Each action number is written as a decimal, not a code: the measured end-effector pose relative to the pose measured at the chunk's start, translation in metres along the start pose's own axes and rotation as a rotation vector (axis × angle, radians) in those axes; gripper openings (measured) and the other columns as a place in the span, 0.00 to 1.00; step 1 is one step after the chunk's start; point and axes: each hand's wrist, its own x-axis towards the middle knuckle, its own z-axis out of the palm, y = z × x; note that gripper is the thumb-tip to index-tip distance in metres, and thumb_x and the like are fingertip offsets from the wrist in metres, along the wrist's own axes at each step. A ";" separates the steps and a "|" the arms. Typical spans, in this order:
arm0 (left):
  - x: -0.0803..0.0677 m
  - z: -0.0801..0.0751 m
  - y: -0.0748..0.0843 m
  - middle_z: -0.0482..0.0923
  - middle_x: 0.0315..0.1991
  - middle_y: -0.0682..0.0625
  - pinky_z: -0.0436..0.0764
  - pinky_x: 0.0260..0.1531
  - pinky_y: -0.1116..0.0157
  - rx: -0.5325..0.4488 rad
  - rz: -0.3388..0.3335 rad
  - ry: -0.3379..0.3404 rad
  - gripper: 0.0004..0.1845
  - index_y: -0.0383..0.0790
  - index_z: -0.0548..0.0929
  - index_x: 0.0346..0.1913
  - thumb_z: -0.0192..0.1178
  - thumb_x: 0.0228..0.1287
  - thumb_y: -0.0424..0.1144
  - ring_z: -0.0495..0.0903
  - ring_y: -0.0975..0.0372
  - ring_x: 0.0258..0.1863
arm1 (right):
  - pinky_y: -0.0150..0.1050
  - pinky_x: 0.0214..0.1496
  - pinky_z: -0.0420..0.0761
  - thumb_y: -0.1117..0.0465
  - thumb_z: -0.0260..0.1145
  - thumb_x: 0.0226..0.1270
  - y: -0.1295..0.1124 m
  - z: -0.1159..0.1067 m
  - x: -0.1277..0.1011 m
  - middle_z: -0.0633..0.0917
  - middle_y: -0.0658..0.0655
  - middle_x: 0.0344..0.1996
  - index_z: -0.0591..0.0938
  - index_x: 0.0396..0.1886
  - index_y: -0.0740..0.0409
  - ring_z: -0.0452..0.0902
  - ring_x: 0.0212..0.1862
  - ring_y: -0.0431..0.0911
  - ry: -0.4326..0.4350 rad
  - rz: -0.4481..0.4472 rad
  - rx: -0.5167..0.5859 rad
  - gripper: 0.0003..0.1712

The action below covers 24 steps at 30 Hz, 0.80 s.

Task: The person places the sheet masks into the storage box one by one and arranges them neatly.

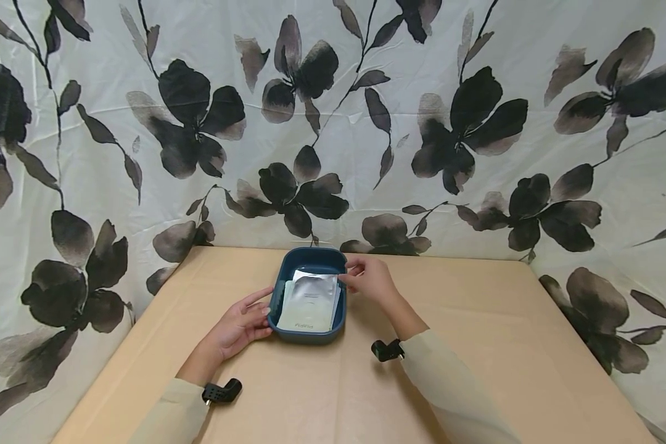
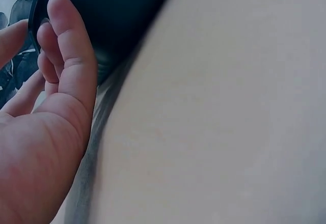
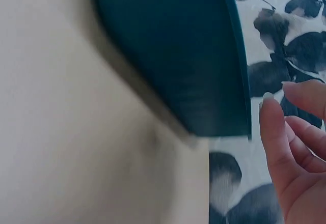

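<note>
The print on the pale sachets [image 1: 309,302] in the blue tray [image 1: 312,255] is too small to read. How many lie stacked there cannot be told; the upper silver one covers the rest. In the right wrist view the tray [image 3: 173,56] is blurred and cut off at 12 o'clock, and the right hand [image 3: 295,147] is cut at 4 o'clock. In the left wrist view the left hand [image 2: 46,122] runs off at 8 o'clock and hides part of the tray's wall [image 2: 117,15].
</note>
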 end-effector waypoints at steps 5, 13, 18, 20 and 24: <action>0.000 -0.003 0.008 0.84 0.41 0.53 0.88 0.44 0.61 0.072 0.005 0.053 0.31 0.43 0.53 0.82 0.49 0.82 0.37 0.85 0.62 0.37 | 0.38 0.35 0.88 0.57 0.74 0.66 0.012 -0.023 -0.011 0.87 0.58 0.34 0.84 0.54 0.61 0.87 0.27 0.45 0.004 -0.014 -0.022 0.20; 0.001 -0.017 0.031 0.80 0.46 0.46 0.88 0.47 0.58 0.281 0.101 0.232 0.32 0.39 0.59 0.79 0.55 0.79 0.40 0.88 0.56 0.45 | 0.38 0.33 0.88 0.57 0.73 0.68 0.036 -0.073 -0.031 0.89 0.63 0.37 0.83 0.53 0.63 0.86 0.28 0.46 0.025 -0.044 -0.058 0.20; -0.001 -0.028 0.049 0.77 0.48 0.41 0.88 0.45 0.60 0.453 0.206 0.333 0.29 0.40 0.64 0.76 0.57 0.77 0.40 0.89 0.59 0.46 | 0.37 0.35 0.89 0.55 0.72 0.69 0.043 -0.105 -0.039 0.88 0.63 0.40 0.82 0.56 0.63 0.87 0.34 0.51 0.057 -0.022 -0.089 0.22; 0.000 -0.033 0.056 0.76 0.49 0.38 0.89 0.44 0.61 0.522 0.248 0.356 0.29 0.37 0.65 0.76 0.57 0.77 0.39 0.89 0.62 0.44 | 0.37 0.35 0.89 0.54 0.71 0.70 0.044 -0.117 -0.042 0.88 0.64 0.40 0.82 0.56 0.64 0.87 0.35 0.53 0.076 -0.028 -0.108 0.22; 0.001 -0.039 0.071 0.73 0.51 0.36 0.89 0.43 0.63 0.679 0.291 0.398 0.28 0.35 0.66 0.75 0.56 0.78 0.39 0.88 0.58 0.46 | 0.36 0.36 0.88 0.53 0.70 0.71 0.046 -0.143 -0.048 0.87 0.67 0.41 0.82 0.56 0.64 0.88 0.36 0.55 0.121 -0.048 -0.144 0.23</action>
